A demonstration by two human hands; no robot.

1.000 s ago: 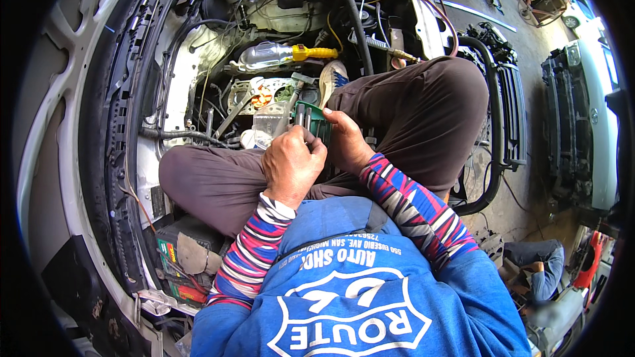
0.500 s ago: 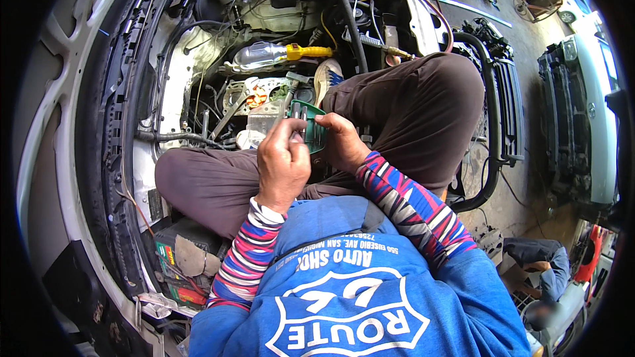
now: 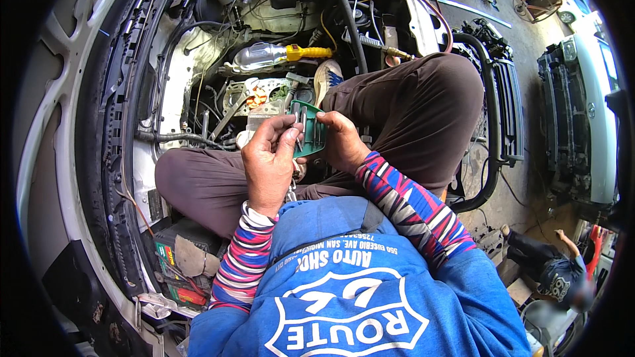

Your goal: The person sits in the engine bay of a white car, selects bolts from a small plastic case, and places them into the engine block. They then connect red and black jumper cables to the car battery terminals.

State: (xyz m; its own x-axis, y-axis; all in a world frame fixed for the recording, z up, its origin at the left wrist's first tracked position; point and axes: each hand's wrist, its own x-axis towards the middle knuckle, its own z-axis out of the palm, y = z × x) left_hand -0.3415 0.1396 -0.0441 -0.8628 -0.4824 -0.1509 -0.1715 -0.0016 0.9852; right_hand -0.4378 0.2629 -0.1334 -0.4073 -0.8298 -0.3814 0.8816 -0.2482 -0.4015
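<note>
A small green plastic case (image 3: 315, 137) with slots inside is held up above my lap, tilted toward me. My right hand (image 3: 344, 143) grips its right edge, thumb over the rim. At the case's left side, my left hand (image 3: 268, 162) pinches a slim grey metal rod (image 3: 299, 139) between thumb and fingers. Several similar metal pieces (image 3: 301, 114) show near the top of the case. The hidden fingertips of my right hand are behind the case. Just beyond lie a clear plastic box (image 3: 261, 119) and a hammer-like metal tool (image 3: 296, 82).
I sit inside an engine bay. A yellow-handled work lamp (image 3: 291, 53) and an air blow gun (image 3: 374, 43) lie ahead. A battery (image 3: 188, 271) stands at my lower left. A black radiator frame (image 3: 493, 125) is at right. Another person (image 3: 552, 264) works at lower right.
My left hand has shifted slightly left and down, uncovering more of the case and the rod. My right hand holds its place. The other person has moved and stretched out an arm.
</note>
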